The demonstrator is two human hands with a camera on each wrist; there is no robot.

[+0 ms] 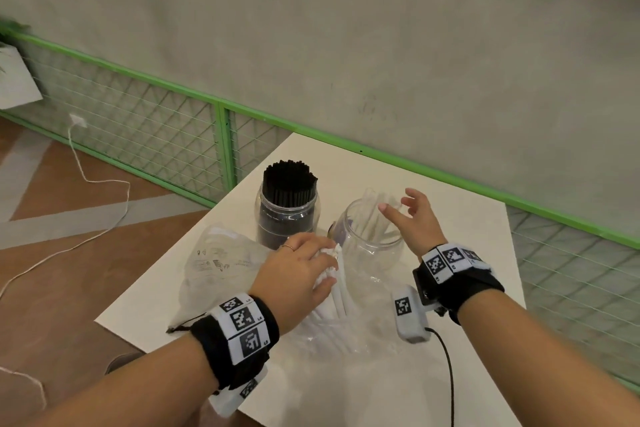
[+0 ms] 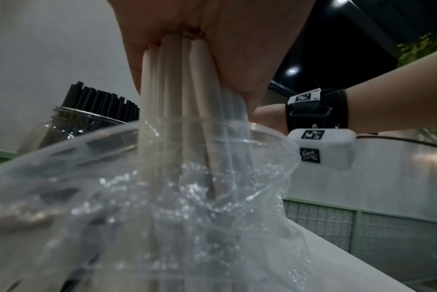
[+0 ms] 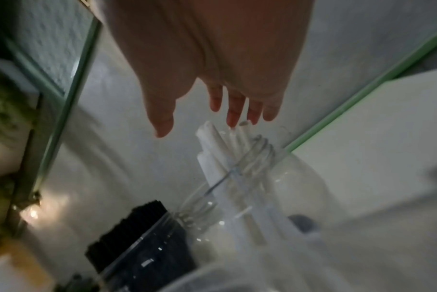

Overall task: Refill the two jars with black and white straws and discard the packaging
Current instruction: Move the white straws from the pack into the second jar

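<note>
On the white table by the green mesh railing I count two clear jars: one packed with black straws, one holding a few white straws just under my right hand's spread, empty fingers. My left hand grips a bundle of white straws drawn from a clear plastic bag; a second, flattened bag lies left of its fingers.

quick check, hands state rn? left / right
Left hand: closed around a bunch of white straws, still partly in the clear plastic bag.
Right hand: open, empty, fingers spread over the clear jar.
</note>
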